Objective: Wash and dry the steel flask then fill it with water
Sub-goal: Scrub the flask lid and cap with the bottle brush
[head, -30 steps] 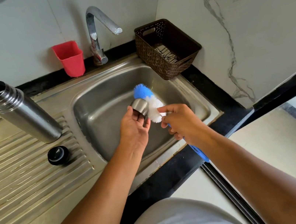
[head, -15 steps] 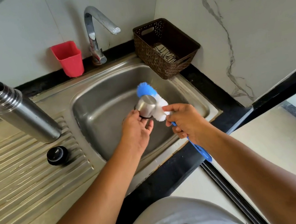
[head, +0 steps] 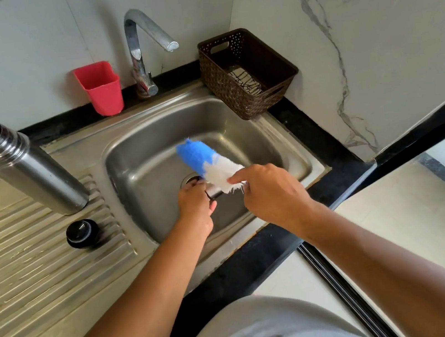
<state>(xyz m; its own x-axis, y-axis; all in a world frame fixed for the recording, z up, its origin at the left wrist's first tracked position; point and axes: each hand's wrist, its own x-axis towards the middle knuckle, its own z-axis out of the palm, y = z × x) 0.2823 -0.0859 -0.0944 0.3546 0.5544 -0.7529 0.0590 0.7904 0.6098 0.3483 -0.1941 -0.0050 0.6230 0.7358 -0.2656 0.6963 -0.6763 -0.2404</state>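
We see left hand [head: 195,204] curled round small steel cap [head: 214,191], mostly hidden, held over sink [head: 152,138] basin, we judge so drips fall there. Right hand [head: 273,193] grips fluffy blue-white brush [head: 205,160] at bristle base, likely for control. Smooth steel flask [head: 26,170] stands open on ribbed drainboard [head: 28,272], well apart, black stopper [head: 82,233] near it

Basin centre: blocked by left hand [head: 195,206] gripping steel cap [head: 214,192] and right hand [head: 274,196] holding brush [head: 204,161].
Basin back/left: bare sink [head: 141,158] wall, open room under tap [head: 148,27].
Back ledge: red cup [head: 102,89] left of tap, basket [head: 228,91] at back-right corner.
Drainboard [head: 29,280]: flask [head: 27,168] stands near basin edge, black stopper [head: 82,233] just in front; front ribs open.
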